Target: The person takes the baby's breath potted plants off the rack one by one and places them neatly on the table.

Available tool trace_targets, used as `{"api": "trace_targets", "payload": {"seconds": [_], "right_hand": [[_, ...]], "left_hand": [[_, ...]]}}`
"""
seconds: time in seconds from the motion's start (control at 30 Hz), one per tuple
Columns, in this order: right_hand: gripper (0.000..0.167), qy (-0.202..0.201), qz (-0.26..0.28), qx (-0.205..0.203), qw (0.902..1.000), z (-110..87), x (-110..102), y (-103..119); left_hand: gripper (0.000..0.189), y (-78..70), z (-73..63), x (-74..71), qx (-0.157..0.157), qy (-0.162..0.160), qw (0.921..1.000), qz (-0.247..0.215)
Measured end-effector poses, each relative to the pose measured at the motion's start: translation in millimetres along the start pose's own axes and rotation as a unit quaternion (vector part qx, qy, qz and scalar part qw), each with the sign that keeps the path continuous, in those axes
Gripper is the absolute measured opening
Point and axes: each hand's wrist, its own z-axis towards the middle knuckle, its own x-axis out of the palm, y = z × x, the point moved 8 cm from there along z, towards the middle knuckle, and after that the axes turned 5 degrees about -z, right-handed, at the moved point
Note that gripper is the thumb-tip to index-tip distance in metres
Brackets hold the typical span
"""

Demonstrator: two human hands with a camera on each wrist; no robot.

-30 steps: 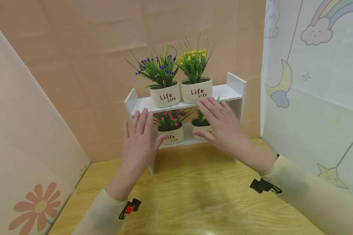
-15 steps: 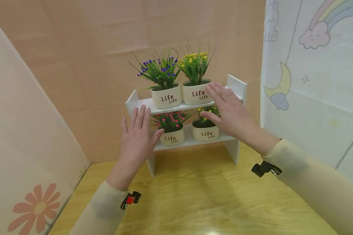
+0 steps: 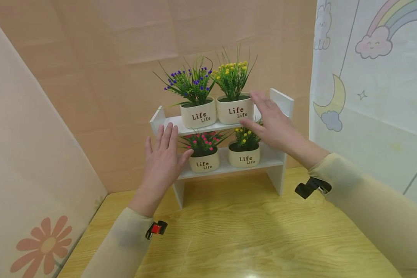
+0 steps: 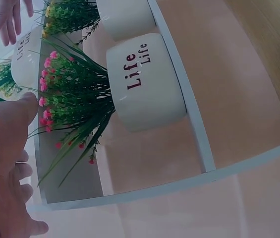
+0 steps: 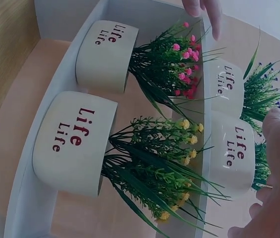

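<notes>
On the upper board of a white two-tier shelf (image 3: 226, 170) stand two cream pots marked "Life", a purple-flowered one (image 3: 198, 116) and a yellow-flowered one (image 3: 234, 110), side by side. My right hand (image 3: 272, 123) is at the right side of the upper yellow-flowered pot, fingers extended by its rim and thumb in front of its lower corner. Fingers spread, my left hand (image 3: 161, 162) hovers before the shelf's left end, holding nothing. Its thumb overlaps the pink-flowered pot (image 4: 147, 84) on the lower board in the head view. Right of that stands another yellow-flowered pot (image 5: 75, 144).
Raised end panels (image 3: 282, 101) bound the shelf's top on both sides. The shelf stands on a wood-grain table (image 3: 222, 231) against a peach backdrop (image 3: 118, 77). A patterned white sheet (image 3: 375, 127) hangs at the right, and a flower-print panel (image 3: 31, 154) at the left.
My right hand has risen from the front lower edge of the upper yellow-flowered pot to its right side. My left hand has barely moved, and the pots keep their places on the shelf.
</notes>
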Motion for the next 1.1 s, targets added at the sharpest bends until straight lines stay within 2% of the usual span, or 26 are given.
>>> {"api": "trace_targets", "payload": {"seconds": [0.4, 0.7, 0.93, 1.1], "right_hand": [[0.096, 0.012, 0.033, 0.024, 0.9991, 21.3, -1, -10], [0.098, 0.022, 0.044, 0.040, 0.9980, 30.9, 1, -19], [0.097, 0.034, 0.070, 0.044, 0.9960, 38.0, 1, -21], [0.099, 0.046, 0.083, 0.045, 0.9945, 42.0, 4, -24]], "left_hand": [[0.093, 5.8, 4.0, 12.0, -0.002, 0.007, 0.9999, -0.008], [0.090, 8.4, 3.3, 19.9, 0.007, -0.018, 0.9998, -0.005], [0.090, 8.0, 6.3, 26.1, 0.031, -0.056, 0.9976, -0.026], [0.090, 8.7, 7.7, 32.7, 0.031, -0.069, 0.9968, -0.026]]}}
